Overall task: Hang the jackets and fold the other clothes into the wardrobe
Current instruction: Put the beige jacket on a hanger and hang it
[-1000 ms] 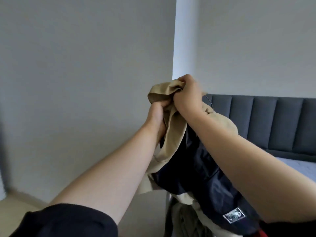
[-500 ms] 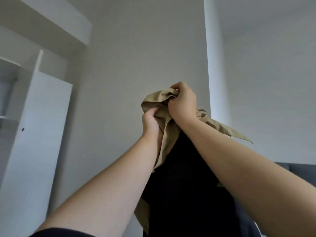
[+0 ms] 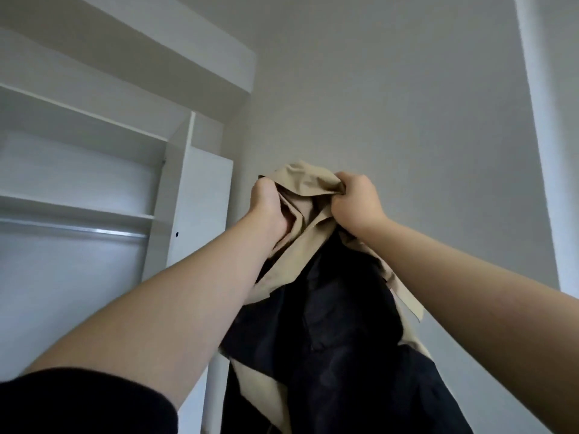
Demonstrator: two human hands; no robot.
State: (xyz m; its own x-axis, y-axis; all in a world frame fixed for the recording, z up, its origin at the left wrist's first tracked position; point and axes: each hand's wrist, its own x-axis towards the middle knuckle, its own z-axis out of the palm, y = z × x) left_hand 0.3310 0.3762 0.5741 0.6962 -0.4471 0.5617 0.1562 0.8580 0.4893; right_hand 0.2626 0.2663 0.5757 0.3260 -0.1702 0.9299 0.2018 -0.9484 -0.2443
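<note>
A beige jacket (image 3: 302,186) with a dark navy lining (image 3: 338,339) hangs in front of me, held up high at its collar end. My left hand (image 3: 269,208) is closed on the left part of the bunched top. My right hand (image 3: 355,203) grips the right part, a short way from the left hand. The jacket's body drops down between my forearms and out of the bottom of the frame. The open white wardrobe (image 3: 175,195) stands at the left, with a metal hanging rail (image 3: 81,230) under a shelf. No hanger is visible.
White shelves (image 3: 78,211) fill the wardrobe's upper part, and its open door panel (image 3: 203,220) stands edge-on just left of my left hand. A plain grey wall is behind the jacket. A white wall corner (image 3: 545,120) runs down the right side.
My view has tilted up and swung left, so the wardrobe now shows and the grey headboard has left the frame. Both hands have lifted the jacket higher and moved slightly apart.
</note>
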